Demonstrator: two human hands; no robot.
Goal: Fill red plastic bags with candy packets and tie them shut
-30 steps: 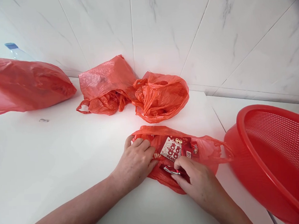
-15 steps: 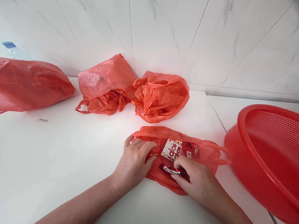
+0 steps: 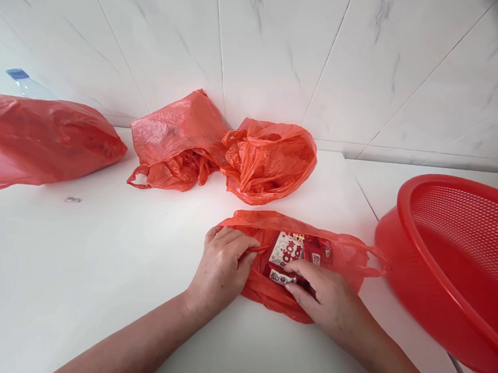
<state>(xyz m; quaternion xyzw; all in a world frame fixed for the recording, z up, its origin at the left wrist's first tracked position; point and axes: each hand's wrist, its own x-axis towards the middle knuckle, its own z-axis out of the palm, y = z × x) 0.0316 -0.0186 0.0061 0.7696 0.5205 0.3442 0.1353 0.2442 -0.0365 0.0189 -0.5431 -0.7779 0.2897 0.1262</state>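
A red plastic bag (image 3: pixel 347 250) lies on the white surface with its mouth facing up. My left hand (image 3: pixel 223 268) grips the bag's left side, thumb and fingers pinched on the plastic. Inside the bag, my right hand (image 3: pixel 329 294) holds a small red-and-white wrapped snack (image 3: pixel 280 276) between thumb and fingers. Just behind that snack is a white packet with red print (image 3: pixel 284 247). More small red wrapped snacks (image 3: pixel 314 256) lie to its right, partly covered by the bag and my right hand.
Two crumpled red bags (image 3: pixel 176 126) (image 3: pixel 272 156) rest against the tiled wall (image 3: pixel 260 49). A larger red bag (image 3: pixel 45 138) stands at the left, a blue-capped bottle (image 3: pixel 28 82) behind it. To the right is a red perforated basket (image 3: pixel 430 287), near the bag's handle.
The snack in my right hand has turned, its printed face now showing more and lying against the white packet. My left thumb and fingers have closed together on the bag.
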